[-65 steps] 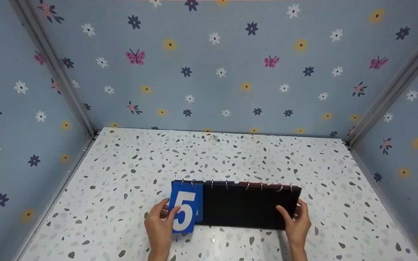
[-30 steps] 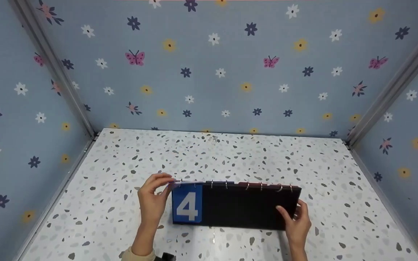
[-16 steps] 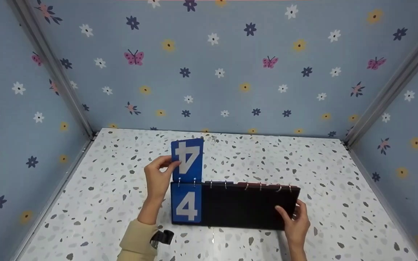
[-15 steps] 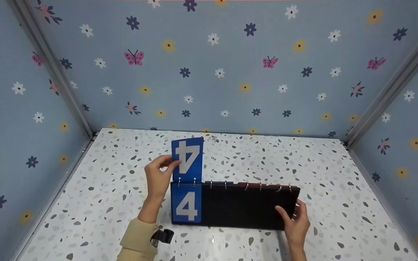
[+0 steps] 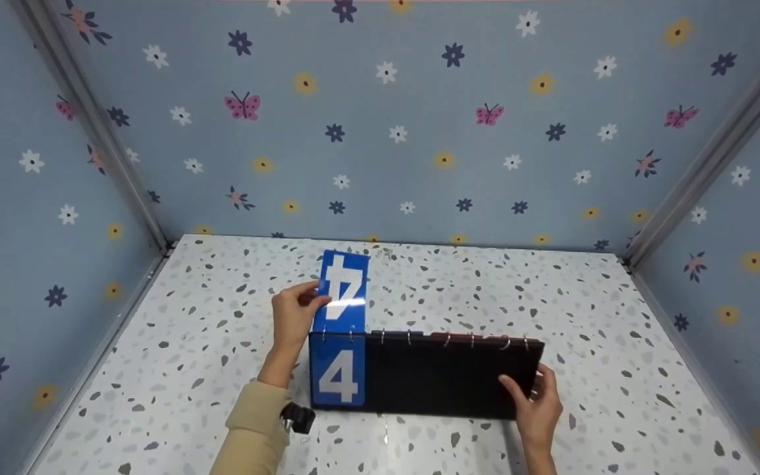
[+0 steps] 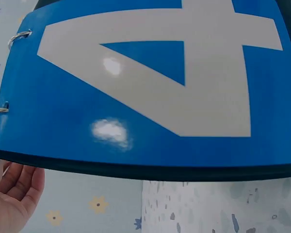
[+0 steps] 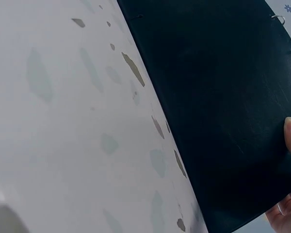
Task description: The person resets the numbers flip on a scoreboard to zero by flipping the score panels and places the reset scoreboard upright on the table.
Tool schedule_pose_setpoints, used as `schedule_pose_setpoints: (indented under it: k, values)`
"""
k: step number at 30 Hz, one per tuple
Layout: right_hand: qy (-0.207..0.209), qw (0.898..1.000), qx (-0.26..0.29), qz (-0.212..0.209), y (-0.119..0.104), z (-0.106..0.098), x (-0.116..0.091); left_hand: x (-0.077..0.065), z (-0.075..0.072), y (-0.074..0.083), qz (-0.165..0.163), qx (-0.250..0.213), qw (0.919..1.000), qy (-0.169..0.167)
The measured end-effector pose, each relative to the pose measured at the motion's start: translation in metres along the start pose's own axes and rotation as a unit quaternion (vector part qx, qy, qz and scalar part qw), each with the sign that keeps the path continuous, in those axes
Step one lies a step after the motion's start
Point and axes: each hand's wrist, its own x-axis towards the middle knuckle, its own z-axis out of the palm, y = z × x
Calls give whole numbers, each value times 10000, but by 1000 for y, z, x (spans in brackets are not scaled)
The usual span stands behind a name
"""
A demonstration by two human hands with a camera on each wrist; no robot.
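A black flip scoreboard [image 5: 439, 376] stands tilted on the speckled table, with metal rings along its top edge. On its left end hangs a blue number card [image 5: 338, 369] showing a white 4, which fills much of the left wrist view. Above it, a raised blue card [image 5: 347, 287] on the same rings shows a 4 upside down. My left hand [image 5: 295, 313] pinches that raised card's left edge between thumb and fingers. At the scoreboard's right end, my right hand [image 5: 538, 402] grips the board, thumb on the black front and fingers behind.
The white speckled tabletop [image 5: 254, 270] lies around the scoreboard. A blue flowered panel [image 5: 380, 99] closes off the back, with similar panels at left and right. Dark blue and red edges [image 5: 459, 335] show behind the board's top.
The card with the 5 has gone from the front, baring a 4. My left hand has lifted a card up over the rings, and it now leans slightly right. My right hand stays put.
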Motion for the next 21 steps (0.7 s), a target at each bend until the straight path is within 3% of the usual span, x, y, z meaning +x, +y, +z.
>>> schedule_pose_setpoints:
  k: [4, 11, 17, 21]
  values:
    - [1, 10000, -26, 34, -1, 0, 0, 1, -1, -4, -256, 266, 9992, -141]
    - [99, 9997, 19, -230, 5, 2, 0, -1, -7, -10, -263, 423, 9985, -215]
    - [169, 9996, 11, -215, 12, 4, -1, -15, -14, -13, -6, 308, 9995, 63]
    - [160, 9998, 70, -136, 13, 5, -1, -32, -17, -14, 158, 195, 9985, 486]
